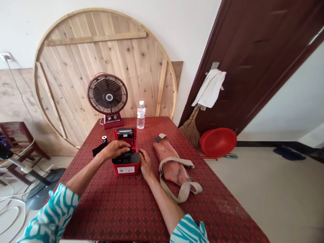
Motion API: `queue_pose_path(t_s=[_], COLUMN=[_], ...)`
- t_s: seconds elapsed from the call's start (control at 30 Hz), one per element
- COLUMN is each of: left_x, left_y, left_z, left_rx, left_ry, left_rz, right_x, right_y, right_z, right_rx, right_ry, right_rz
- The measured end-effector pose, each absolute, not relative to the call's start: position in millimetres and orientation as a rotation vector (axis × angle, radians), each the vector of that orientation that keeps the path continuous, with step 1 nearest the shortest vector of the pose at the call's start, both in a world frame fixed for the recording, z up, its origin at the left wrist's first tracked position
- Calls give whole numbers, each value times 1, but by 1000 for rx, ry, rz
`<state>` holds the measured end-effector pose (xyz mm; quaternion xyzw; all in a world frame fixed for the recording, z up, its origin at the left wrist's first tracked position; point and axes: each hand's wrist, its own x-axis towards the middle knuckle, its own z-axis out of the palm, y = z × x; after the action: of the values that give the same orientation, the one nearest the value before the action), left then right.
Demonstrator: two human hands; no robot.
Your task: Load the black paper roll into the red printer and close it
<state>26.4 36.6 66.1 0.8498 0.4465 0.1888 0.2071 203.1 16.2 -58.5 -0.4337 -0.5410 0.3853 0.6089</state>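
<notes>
A small red and black device with a white label on its near side stands on the red patterned table, its lid raised at the back. My left hand reaches over its top from the left, fingers bent over the opening; what the fingertips touch is hidden. My right hand rests against the device's right side, with its fingers along the edge. Left of the device lies a small white roll beside a black strap-like item.
A red fan and a water bottle stand at the table's back. To the right lies an orange-brown bag with a pale strap. Beyond are a round wooden board, a broom and red basins.
</notes>
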Motion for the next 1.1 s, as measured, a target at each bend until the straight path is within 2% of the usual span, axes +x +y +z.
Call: queue_pose_path(t_s=[0.1,0.27,0.6,0.7,0.93,1.1], left_x=[20,24,27,24,19,20], left_y=[4,-19,-24,-24,-21,-24], left_z=[57,43,27,22,15,15], left_rx=[2328,2402,2614,2664,2795,2822], left_ry=[1237,1125,1195,1179,1131,1243], left_rz=[789,990,1143,1219,1273,1398], right_x=[203,202,206,208,192,192], right_y=[15,16,20,32,88,74], right_z=[-56,-56,-62,-45,30,37], right_rx=[-1003,-997,-1030,-1067,-958,-935], right_ry=[-1239,-1216,-1202,-1185,-1180,-1288], right_rz=[891,896,911,868,886,803])
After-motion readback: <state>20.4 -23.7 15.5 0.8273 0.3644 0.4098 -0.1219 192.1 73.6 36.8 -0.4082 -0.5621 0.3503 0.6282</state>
